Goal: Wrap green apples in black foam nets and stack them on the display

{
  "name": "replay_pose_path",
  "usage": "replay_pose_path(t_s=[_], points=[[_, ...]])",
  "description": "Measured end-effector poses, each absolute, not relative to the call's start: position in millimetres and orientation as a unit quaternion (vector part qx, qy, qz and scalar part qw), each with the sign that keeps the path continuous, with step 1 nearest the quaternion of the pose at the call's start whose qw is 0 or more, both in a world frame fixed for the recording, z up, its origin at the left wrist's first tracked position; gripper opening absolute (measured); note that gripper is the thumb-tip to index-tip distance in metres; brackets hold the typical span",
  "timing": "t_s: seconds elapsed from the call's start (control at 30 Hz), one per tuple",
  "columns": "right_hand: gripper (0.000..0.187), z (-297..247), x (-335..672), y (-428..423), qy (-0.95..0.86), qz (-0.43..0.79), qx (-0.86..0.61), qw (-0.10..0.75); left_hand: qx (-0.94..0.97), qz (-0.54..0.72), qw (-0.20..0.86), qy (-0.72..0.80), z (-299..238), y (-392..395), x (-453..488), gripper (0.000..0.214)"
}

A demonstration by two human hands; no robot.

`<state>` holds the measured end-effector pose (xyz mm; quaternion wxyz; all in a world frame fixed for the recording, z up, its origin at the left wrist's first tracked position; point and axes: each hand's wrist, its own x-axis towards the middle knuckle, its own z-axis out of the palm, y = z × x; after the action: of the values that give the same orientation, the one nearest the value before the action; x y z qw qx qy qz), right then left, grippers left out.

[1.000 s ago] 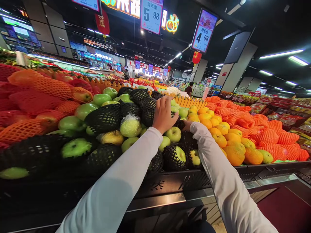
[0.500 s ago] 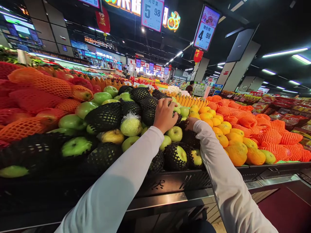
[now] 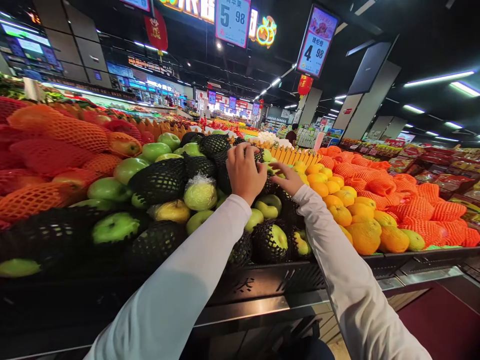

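Note:
I reach with both arms, in white sleeves, over a pile of green apples [image 3: 129, 170], many of them in black foam netting [image 3: 161, 180]. My left hand [image 3: 243, 170] is curled over a black-netted apple [image 3: 258, 156] near the top of the pile, fingers bent around it. My right hand [image 3: 287, 179] lies just to its right with fingers stretched out, touching the fruit between the netted apples and the oranges. A bare green apple [image 3: 269, 204] sits right below both hands.
Oranges [image 3: 360, 235] fill the bin to the right, with fruit in orange netting [image 3: 431, 210] beyond. Red and orange netted fruit [image 3: 56, 135] is stacked on the left. The black display rim [image 3: 262, 285] runs in front. Price signs [image 3: 232, 20] hang overhead.
My left hand has slid up and slightly left onto a higher netted apple. My right hand has come out from behind it, moved up, and its fingers have spread.

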<state>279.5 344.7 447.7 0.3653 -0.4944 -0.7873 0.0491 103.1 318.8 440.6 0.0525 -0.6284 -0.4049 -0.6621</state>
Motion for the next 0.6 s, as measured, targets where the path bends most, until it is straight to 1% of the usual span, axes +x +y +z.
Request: replay_pose_path(t_s=[0.07,0.13,0.33,0.5,0.6], points=[[0.058,442.3,274.3,347.3,-0.809,0.051,-0.493,0.315,-0.629,-0.663,0.048,-0.403,441.0,318.3,103.2,0.027],[0.065,437.2,270.6,350.2,-0.805,0.029,-0.516,0.292,-0.632,-0.659,0.039,-0.406,441.5,317.7,103.2,0.027],[0.079,431.2,258.8,349.4,-0.751,-0.033,-0.599,0.276,-0.623,-0.663,0.035,-0.414,440.7,317.8,102.3,0.028],[0.077,434.1,244.9,341.0,-0.739,-0.035,-0.626,0.249,-0.62,-0.66,0.026,-0.424,441.5,317.6,101.3,0.028],[0.083,436.8,241.8,339.2,-0.735,-0.036,-0.625,0.262,-0.629,-0.641,0.023,-0.44,443.5,315.1,100.5,0.027]])
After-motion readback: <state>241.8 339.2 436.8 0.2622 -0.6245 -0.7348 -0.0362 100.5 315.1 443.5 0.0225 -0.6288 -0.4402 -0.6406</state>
